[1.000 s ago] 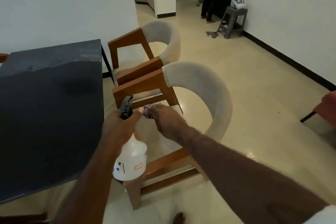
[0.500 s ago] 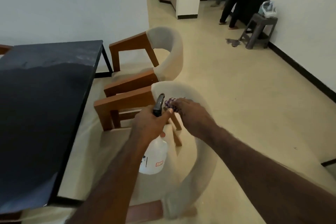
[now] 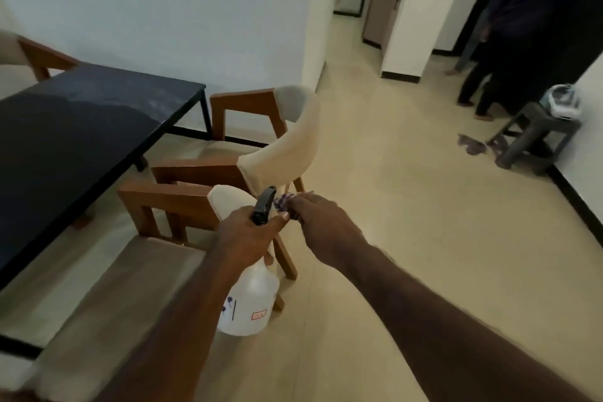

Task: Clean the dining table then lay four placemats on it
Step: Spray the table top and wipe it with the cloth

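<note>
My left hand grips the neck of a white spray bottle with a black trigger head, held out over the near chair. Right beside it my right hand holds a small purple-and-white cloth, bunched in the fingers and touching the bottle's nozzle. The dark dining table lies to the left, its top bare and faintly smeared at the far end. No placemats are in view.
Two wooden chairs with cream backs, the near chair and the far chair, stand along the table's right side. A person stands at the back right beside a grey stool carrying an object. Tiled floor stretches to the right.
The view has swung right and up, showing more of the hallway and the person. Both hands stay together with the bottle and cloth, now over the near chair's back.
</note>
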